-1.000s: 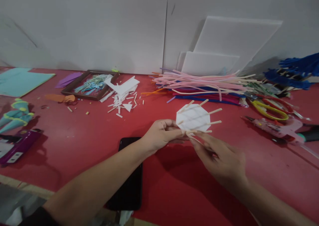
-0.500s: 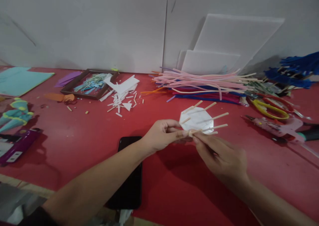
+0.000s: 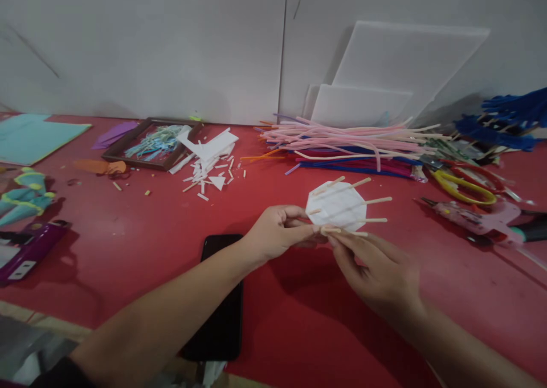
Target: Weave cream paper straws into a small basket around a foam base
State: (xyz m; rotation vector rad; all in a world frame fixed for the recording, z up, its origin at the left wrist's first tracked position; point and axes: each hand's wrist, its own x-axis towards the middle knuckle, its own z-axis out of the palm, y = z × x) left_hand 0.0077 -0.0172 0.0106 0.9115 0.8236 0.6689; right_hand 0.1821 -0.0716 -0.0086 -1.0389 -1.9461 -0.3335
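Note:
A white octagonal piece (image 3: pixel 342 205) with several pale sticks standing out from it is held above the red table. My left hand (image 3: pixel 284 231) pinches its near left edge between thumb and fingers. At the near edge, the fingertips of my right hand (image 3: pixel 376 268) are closed on the base of a pale stick (image 3: pixel 332 230), close to my left thumb. Some of the fingers of both hands are hidden behind the piece and the thumbs.
A black phone (image 3: pixel 220 314) lies under my left forearm. Behind are pink and blue pipe cleaners (image 3: pixel 342 140), white scraps (image 3: pixel 209 154) and a brown frame (image 3: pixel 147 163). Yellow-handled scissors (image 3: pixel 464 191) and a pink glue gun (image 3: pixel 482 223) lie right. A purple device (image 3: pixel 36 251) is left.
The white piece has tilted, showing its face more squarely, and its near sticks now point more to the right. My right hand has shifted slightly left.

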